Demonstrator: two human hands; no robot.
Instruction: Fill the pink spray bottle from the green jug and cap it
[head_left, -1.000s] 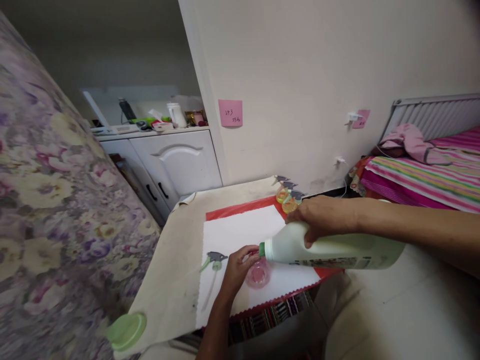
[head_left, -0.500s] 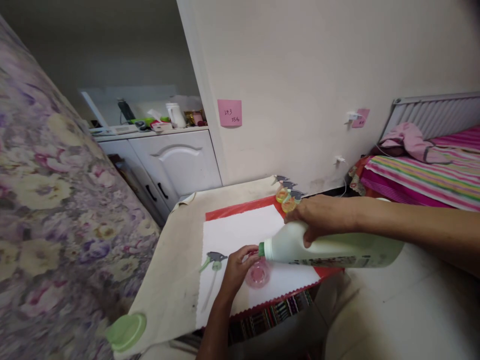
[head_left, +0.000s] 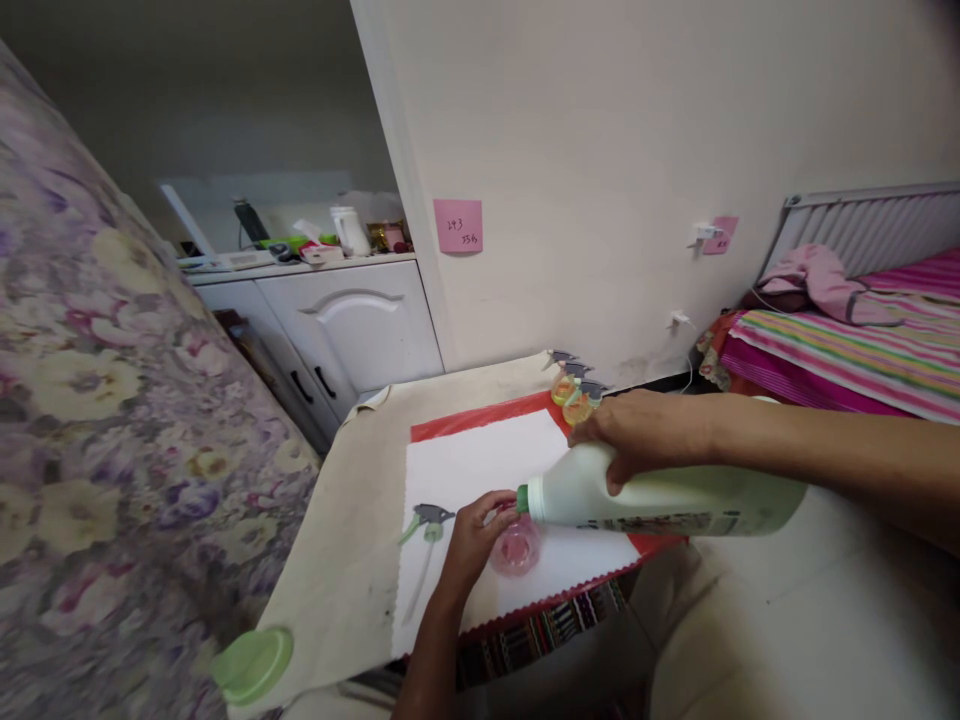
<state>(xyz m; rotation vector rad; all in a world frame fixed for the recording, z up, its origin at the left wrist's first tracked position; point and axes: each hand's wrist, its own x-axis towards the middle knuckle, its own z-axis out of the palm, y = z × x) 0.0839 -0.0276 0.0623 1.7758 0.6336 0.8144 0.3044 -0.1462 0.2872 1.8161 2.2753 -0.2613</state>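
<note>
While the spray head (head_left: 431,515) lies detached on the white sheet (head_left: 487,460), unfitted, pouring appears under way, flow not visible. Pale-green jug (head_left: 660,510): above the sheet's right side, long axis near level, mouth leftward at the pink bottle's (head_left: 516,552) neck. Right hand (head_left: 634,430): clamped on jug. Left hand (head_left: 480,528): fingers closed around bottle neck.

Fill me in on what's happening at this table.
A person's right hand grips a large pale green bottle, tipped onto its side with its green mouth at the top of a small pink bottle. The left hand is at that same spot; whether liquid is flowing can't be made out. A spray head lies on the white cloth left of the hands, and more spray bottles stand toward the wall.
</note>
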